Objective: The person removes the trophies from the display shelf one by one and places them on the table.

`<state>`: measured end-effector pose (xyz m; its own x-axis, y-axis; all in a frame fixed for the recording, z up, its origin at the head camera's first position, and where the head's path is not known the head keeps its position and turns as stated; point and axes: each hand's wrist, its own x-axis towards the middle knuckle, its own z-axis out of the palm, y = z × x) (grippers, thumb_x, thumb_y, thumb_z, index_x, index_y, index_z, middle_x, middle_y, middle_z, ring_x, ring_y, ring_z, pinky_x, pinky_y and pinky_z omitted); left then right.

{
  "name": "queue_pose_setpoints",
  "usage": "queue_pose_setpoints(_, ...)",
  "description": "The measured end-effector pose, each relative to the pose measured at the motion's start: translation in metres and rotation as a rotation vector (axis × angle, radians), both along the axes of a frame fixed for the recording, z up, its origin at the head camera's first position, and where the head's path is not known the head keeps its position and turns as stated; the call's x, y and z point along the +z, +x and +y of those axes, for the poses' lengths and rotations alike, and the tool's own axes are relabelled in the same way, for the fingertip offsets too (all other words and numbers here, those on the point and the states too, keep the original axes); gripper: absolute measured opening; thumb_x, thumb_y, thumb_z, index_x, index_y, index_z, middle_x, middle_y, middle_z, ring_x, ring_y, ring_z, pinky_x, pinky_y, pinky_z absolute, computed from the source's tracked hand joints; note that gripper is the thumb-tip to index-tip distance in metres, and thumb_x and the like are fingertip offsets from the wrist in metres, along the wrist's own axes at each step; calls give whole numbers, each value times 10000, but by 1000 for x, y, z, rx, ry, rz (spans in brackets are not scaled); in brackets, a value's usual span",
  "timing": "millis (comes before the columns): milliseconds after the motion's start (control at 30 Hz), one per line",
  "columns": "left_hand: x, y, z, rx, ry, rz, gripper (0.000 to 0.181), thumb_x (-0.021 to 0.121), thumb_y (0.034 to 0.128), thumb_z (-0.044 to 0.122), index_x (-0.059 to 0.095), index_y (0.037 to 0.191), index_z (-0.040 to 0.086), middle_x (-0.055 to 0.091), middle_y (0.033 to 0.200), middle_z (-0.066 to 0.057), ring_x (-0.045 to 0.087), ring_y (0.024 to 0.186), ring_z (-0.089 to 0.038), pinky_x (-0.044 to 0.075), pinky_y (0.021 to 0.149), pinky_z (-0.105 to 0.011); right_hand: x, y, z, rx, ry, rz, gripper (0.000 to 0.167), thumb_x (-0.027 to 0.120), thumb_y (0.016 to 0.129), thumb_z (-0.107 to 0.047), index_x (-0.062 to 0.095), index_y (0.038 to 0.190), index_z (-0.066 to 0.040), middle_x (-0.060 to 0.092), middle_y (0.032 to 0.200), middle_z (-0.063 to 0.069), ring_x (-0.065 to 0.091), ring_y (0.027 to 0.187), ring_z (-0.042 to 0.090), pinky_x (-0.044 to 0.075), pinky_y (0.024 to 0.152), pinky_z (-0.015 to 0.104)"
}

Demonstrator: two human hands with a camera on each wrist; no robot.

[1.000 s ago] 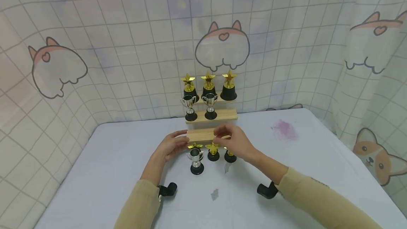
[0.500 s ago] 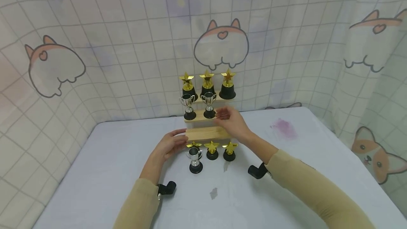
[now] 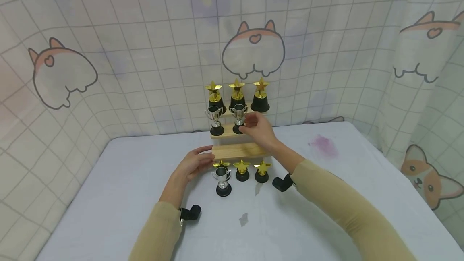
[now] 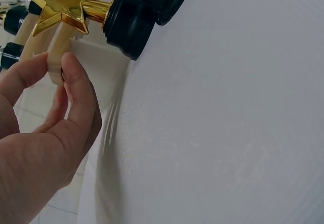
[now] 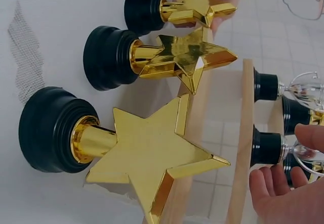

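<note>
My left hand (image 3: 193, 164) pinches the left end of the lowest wooden shelf (image 3: 232, 152) between thumb and finger; the left wrist view shows this wooden end (image 4: 55, 72) up close. My right hand (image 3: 260, 129) is at the right-hand silver trophy cup (image 3: 239, 112) on the middle shelf (image 3: 226, 132). In the right wrist view its thumb crosses the cup (image 5: 304, 152) and its fingers (image 5: 263, 183) curl beside the black base (image 5: 267, 147). Another silver trophy cup (image 3: 215, 115) stands to its left. The exact finger contact is partly hidden.
Gold star trophies with black bases, including one (image 3: 260, 96) at the right, stand on the top shelf. Smaller star trophies (image 3: 242, 170) stand before the lowest shelf, with a silver cup (image 3: 222, 180) in front. A white cloth (image 3: 119, 196) covers the table.
My right hand has moved from the lowest shelf up and back to the right-hand silver trophy cup, uncovering the right front star trophy. My left hand stays at the shelf end.
</note>
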<state>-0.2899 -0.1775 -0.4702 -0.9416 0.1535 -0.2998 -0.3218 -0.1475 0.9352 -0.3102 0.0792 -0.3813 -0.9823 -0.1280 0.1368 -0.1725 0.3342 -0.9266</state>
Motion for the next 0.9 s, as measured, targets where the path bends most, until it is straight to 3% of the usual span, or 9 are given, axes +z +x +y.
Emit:
queue_pose_setpoints(233,1,1,0,-5,14,1,589,638,949,-48,441,1504,-27,588,1223,-211,691,862,-144,602,804,-256,-5,-9,-5,7,8,7,498,764,943,-146,521,1350,5,590,1296,165,591,1201,302,528,994,391)
queue_pose_setpoints(900,0,1,1,-1,18,1,577,633,956,-48,446,1501,-26,568,1253,-216,681,876,-146,600,804,-256,-6,-17,-14,-4,102,6,335,751,948,-135,658,1241,0,671,1188,137,636,1093,281,565,900,393)
